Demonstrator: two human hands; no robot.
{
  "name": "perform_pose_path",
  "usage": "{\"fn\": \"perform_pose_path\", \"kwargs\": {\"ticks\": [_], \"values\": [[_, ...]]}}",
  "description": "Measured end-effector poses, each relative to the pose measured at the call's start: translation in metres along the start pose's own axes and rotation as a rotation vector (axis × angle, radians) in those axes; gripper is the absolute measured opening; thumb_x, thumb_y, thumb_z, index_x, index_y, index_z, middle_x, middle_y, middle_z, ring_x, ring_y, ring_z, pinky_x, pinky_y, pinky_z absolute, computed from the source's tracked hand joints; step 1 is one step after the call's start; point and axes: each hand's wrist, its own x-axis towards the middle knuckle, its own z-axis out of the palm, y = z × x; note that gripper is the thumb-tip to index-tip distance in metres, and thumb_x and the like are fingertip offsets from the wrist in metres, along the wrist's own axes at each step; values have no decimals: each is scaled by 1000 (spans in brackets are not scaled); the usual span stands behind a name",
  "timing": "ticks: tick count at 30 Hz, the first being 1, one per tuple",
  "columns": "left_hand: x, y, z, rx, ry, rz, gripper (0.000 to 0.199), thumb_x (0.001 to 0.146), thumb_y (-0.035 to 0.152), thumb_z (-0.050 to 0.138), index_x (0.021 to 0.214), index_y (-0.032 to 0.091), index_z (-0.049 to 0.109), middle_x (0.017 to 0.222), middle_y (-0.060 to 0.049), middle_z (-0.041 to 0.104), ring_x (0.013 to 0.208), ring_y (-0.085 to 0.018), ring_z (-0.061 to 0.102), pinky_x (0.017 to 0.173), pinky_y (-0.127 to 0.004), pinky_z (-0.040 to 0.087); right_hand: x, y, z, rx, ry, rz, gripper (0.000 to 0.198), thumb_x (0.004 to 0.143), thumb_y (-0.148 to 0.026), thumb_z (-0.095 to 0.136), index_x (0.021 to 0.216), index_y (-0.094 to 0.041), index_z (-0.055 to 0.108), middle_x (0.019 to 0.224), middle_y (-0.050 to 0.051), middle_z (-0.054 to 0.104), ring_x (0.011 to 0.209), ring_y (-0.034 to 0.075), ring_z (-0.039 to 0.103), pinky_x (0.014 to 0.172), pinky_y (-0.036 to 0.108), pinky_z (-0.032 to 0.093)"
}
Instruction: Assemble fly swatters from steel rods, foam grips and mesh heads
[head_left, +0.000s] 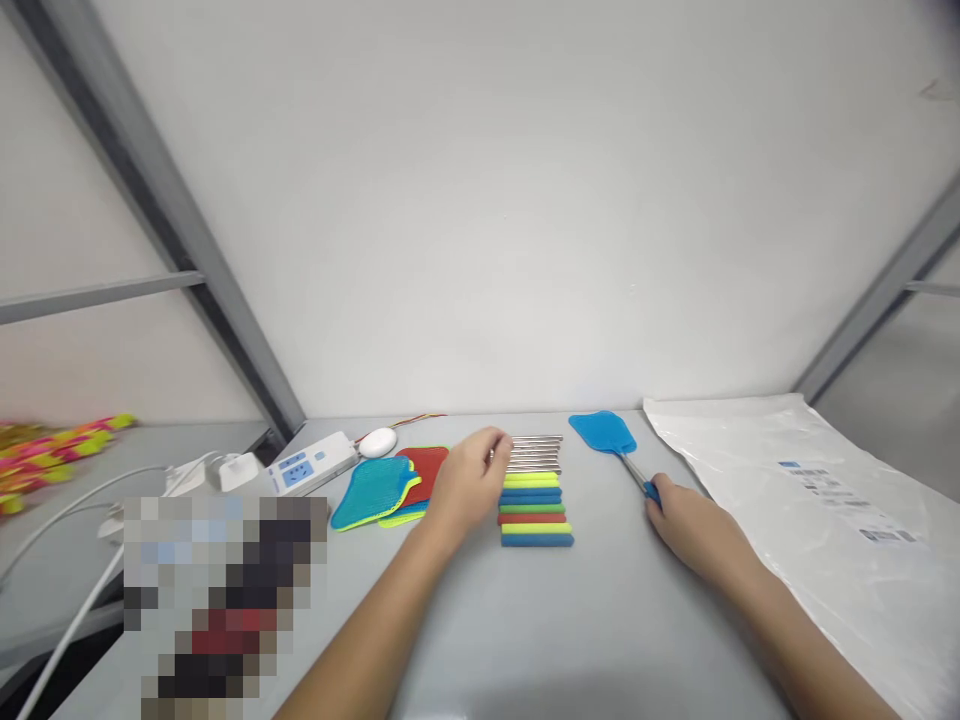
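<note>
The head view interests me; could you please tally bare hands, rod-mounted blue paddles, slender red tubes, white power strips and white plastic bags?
Bare hands: 2 (left, right)
Rod-mounted blue paddle: 1
Slender red tube: 1
White power strip: 1
White plastic bag: 1
Total: 6

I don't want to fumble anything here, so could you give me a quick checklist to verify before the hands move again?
1. Right hand closed on the handle of the blue swatter: ok.
2. Left hand gripping a metal rod: cannot tell; its fingers are at the left ends of the metal rods.
3. Coloured tubes lined up side by side: ok, in a neat row.
4. Loose mesh heads separated from one another: not ok, they overlap.
5. Swatter's mesh end apart from the white plastic bag: ok, a gap shows.
</note>
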Motion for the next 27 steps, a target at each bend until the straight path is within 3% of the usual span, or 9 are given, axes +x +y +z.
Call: {"fn": "perform_pose_path", "kwargs": {"ticks": [4, 7, 11, 15, 21, 27], "values": [[21, -16, -53, 231, -29, -26, 18, 81, 35, 59, 69, 23, 67, 71, -4, 64, 70, -22, 55, 64, -27, 36, 7, 8, 3, 18, -29, -29, 19, 91, -31, 34, 90, -20, 50, 81, 8, 65, 69, 24, 62, 52, 31, 34], [19, -27, -91, 434, -82, -94, 14, 75, 36, 64, 72, 24, 68, 80, -6, 67, 82, -25, 56, 72, -29, 39, 12, 15, 10, 40, -23, -24, 25, 91, -39, 34, 85, -21, 50, 80, 9, 65, 67, 24, 62, 52, 32, 36], [3, -34, -122, 358, -18, -199, 11, 64, 33, 71, 72, 25, 69, 80, -6, 67, 84, -27, 56, 77, -32, 41, 19, 22, 16, 19, -12, 11, 36, 91, -49, 31, 76, -22, 50, 80, 11, 64, 70, 26, 62, 55, 36, 38], [-8, -38, -129, 327, -27, -268, 10, 62, 28, 70, 71, 25, 69, 84, -7, 66, 92, -31, 53, 86, -37, 39, 22, 23, 13, 5, -55, 37, 40, 90, -51, 30, 72, -24, 53, 83, 12, 65, 73, 27, 63, 59, 38, 39], [-6, -43, -120, 893, -356, -262, 22, 80, 33, 54, 94, 24, 68, 104, -8, 61, 108, -30, 48, 89, -40, 40, 17, 15, 6, -37, -80, 87, 40, 91, -48, 28, 74, -21, 52, 78, 11, 63, 66, 25, 61, 55, 38, 42], [-7, -46, -112, 1015, -402, -234, 19, 83, 35, 55, 92, 24, 67, 104, -8, 59, 109, -31, 46, 86, -41, 40, 13, 14, 5, -114, 19, 45, 41, 91, -48, 28, 72, -21, 53, 73, 11, 62, 63, 26, 59, 54, 38, 41]]}}
